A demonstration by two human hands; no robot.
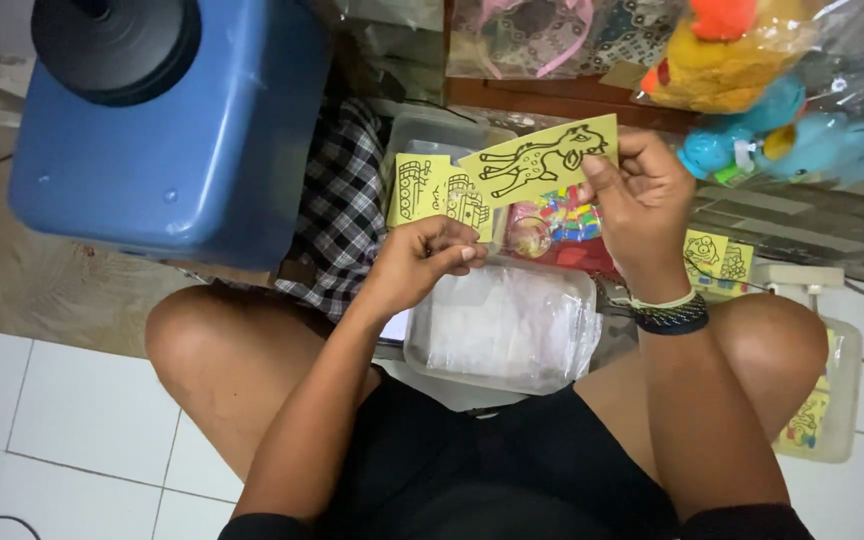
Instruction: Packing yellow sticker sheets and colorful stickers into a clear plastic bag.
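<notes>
Right hand [642, 195] pinches yellow giraffe card [542, 157] above the clear tub [502, 325]; left hand [422, 258] grips castle cards [437, 193] — peel one at a time, edges only.

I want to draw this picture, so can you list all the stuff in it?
giraffe card: one, yellow, in the right hand
castle cards: a few, yellow, in the left hand
plastic tub: one, clear, on the lap
blue container: one, top left
checked cloth: one, black and white, beside the blue container
bagged toys: several, yellow, orange, blue, top right
more cards: two, yellow, right of the wrist
left hand: pinching cards
right hand: wristbands on its wrist
</notes>
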